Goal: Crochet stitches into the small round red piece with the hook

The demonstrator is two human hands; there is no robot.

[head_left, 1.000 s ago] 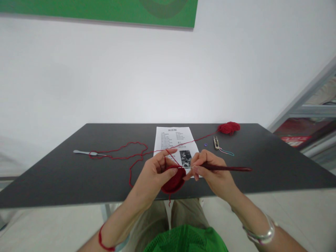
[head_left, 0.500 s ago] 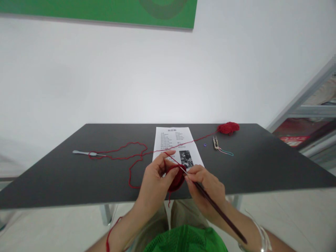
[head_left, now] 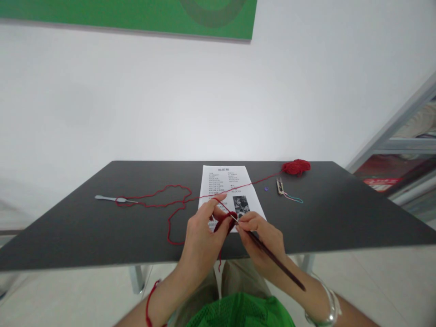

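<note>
My left hand (head_left: 200, 236) pinches a dark red crocheted piece (head_left: 223, 224) between thumb and fingers, with its index finger raised and the working yarn (head_left: 222, 204) running over it. In my right hand (head_left: 262, 236) is a crochet hook with a dark brown handle (head_left: 277, 262), gripped near its metal shaft. The hook's tip meets the upper edge of the crocheted piece, beside my left thumb. A short yarn tail (head_left: 220, 265) hangs below the work. My left fingers hide much of the piece, so the stitch at the tip cannot be made out.
Behind my hands lies a printed sheet (head_left: 225, 181) on the black table (head_left: 81, 227). At right are a red yarn ball (head_left: 296, 167), thread snips (head_left: 279, 186) with a cord, and a small purple ring (head_left: 266, 189). A grey-handled hook (head_left: 111, 198) lies left amid loose yarn.
The hook handle has swung from nearly level to slanting down toward me, my right hand turning with it. The crocheted piece has tilted and shows less of its face.
</note>
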